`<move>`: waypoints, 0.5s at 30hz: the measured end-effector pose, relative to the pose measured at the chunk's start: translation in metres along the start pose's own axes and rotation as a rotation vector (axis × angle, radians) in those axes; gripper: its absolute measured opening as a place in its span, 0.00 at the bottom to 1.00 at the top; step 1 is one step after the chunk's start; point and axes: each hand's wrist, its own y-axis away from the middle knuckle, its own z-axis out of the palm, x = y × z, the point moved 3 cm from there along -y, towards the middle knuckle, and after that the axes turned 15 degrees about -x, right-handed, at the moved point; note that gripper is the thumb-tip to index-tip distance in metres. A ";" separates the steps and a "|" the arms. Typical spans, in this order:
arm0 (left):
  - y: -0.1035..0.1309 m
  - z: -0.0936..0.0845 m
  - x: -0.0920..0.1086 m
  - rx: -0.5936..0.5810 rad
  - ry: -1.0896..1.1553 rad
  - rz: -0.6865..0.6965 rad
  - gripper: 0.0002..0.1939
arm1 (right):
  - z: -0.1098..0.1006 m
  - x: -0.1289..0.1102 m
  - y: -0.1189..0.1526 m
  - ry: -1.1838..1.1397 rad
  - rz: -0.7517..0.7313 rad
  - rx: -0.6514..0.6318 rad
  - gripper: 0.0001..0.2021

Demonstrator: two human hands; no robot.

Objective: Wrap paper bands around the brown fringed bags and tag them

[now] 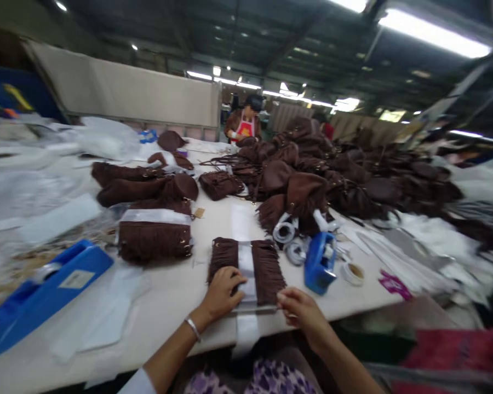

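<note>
A brown fringed piece lies flat on the pale table in front of me, with a white strip running lengthwise across its middle and hanging past the table's front edge. My left hand rests on the piece's left part and the strip, fingers slightly spread. At the piece's lower right corner, my right hand has thumb and fingers pinched together; whatever is between them is too small to name. Another brown fringed bundle with a white band lies to the left.
Blue tape dispensers stand at the left and right. White rolls and a magenta item lie to the right. Brown bags are piled behind. A person in a red apron stands at the far side.
</note>
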 end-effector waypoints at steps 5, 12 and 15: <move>-0.002 0.001 -0.005 -0.011 -0.003 0.036 0.16 | 0.037 0.002 -0.061 0.050 0.054 -0.098 0.10; -0.001 0.003 -0.003 0.007 -0.055 0.024 0.16 | 0.053 0.009 -0.089 0.196 0.204 -0.011 0.04; -0.001 0.004 -0.004 0.007 -0.065 0.026 0.16 | 0.052 0.010 -0.097 0.251 0.295 0.000 0.07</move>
